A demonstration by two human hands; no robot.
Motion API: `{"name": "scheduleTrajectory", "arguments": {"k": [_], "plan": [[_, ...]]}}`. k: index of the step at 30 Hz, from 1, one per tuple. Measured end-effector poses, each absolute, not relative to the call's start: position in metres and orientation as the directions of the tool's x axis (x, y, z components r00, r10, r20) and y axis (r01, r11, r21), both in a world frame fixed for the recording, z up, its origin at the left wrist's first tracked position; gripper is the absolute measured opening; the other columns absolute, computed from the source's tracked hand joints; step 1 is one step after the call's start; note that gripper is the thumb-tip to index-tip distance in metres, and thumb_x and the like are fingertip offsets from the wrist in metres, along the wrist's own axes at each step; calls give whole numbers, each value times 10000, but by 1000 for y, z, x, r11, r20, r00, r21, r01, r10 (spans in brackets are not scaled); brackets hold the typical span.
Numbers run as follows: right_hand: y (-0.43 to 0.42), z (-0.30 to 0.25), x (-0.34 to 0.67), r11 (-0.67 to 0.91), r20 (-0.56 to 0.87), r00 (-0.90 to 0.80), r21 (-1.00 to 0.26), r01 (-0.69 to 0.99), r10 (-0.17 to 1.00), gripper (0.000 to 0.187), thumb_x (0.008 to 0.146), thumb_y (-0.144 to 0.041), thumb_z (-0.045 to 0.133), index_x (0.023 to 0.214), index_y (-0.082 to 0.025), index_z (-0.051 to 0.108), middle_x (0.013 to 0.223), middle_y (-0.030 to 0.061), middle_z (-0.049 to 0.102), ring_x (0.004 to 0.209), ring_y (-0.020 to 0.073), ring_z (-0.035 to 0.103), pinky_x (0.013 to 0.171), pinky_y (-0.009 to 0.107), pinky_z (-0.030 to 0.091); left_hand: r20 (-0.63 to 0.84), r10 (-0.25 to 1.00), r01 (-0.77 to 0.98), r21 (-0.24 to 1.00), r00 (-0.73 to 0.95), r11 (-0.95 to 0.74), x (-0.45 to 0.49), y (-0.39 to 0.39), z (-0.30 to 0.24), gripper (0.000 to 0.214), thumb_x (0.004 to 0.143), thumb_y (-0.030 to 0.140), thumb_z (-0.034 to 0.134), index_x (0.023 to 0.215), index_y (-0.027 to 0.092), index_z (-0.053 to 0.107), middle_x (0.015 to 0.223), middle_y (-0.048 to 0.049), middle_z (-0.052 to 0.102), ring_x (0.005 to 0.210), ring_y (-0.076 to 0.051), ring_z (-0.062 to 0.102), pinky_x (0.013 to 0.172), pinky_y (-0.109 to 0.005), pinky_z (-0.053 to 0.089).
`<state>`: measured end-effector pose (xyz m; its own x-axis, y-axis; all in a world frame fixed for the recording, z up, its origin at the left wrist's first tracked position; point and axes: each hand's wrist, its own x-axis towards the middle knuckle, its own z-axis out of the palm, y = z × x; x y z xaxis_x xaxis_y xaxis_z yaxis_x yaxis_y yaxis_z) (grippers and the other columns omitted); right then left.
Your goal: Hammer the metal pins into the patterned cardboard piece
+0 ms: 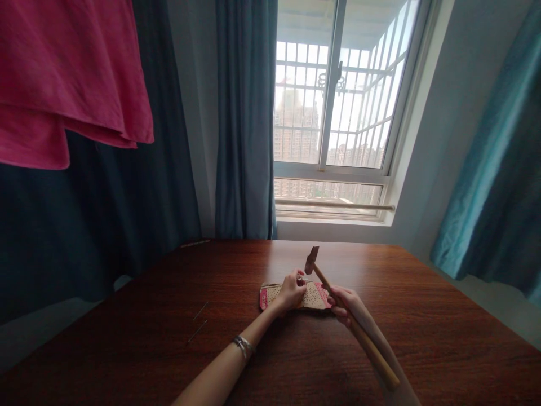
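A flat piece (pixel 313 297) with a beige, dark-dotted middle and pink patterned ends lies on the wooden table (pixel 270 361). Over its middle is my left hand (pixel 291 291), fingers pinched together; whatever they grip is too small and hidden to name. My right hand (pixel 344 304) is wrapped round the wooden handle of a hammer (pixel 371 351). The hammer is tilted, its head raised just above and beyond my left fingers, apart from the flat piece. My right fingers are close to the piece's right end.
Two thin metal rods (pixel 198 331), like long nails or needles, lie on the table to the left. A thin strip (pixel 195 243) lies at the far left edge. Blue curtains (pixel 245 124) and a barred window (pixel 329 113) stand behind; pink cloth (pixel 76 73) hangs upper left.
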<state>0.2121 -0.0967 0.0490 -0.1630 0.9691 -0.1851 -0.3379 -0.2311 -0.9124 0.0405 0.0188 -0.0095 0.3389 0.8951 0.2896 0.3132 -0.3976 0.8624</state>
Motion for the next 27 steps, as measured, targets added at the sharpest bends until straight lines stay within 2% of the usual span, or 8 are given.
{"name": "scheduleTrajectory", "arguments": {"k": [6,10,15,21,27], "plan": [[-97,46,210,-232,-197,-135,-915,-331,971,406,636,-431,689,909,-149,586,549,-55,515,297,11,317,254,145,218,307,886,303,857,349,-416,41,21,-11,281,659,103,579,934,151,539,691,10,593,622,-113,540,568,-194,386],[-99,50,209,-178,-143,-120,-912,-369,982,473,637,-451,691,986,-149,587,546,-63,497,291,7,294,249,148,202,295,897,294,871,330,-394,41,20,-11,317,647,98,582,955,155,532,691,18,591,616,-108,534,563,-190,386],[-101,53,210,-256,-225,-135,-918,-302,965,379,639,-430,693,877,-147,607,556,-44,516,310,3,307,264,147,210,298,888,292,866,349,-406,40,19,-10,290,648,115,584,932,161,541,687,16,598,621,-116,545,572,-199,396],[-98,49,212,-210,-169,-144,-910,-357,975,420,644,-445,686,928,-147,601,561,-58,499,310,0,288,257,143,217,288,893,317,860,345,-400,39,19,-9,309,649,114,597,950,160,540,693,14,609,635,-121,553,583,-202,391],[-100,51,208,-208,-174,-132,-923,-322,976,355,631,-457,689,741,-149,553,557,-56,500,306,0,308,252,145,229,321,875,298,850,362,-435,40,22,-13,311,657,114,594,959,155,531,692,12,604,628,-120,553,581,-203,393]]}}
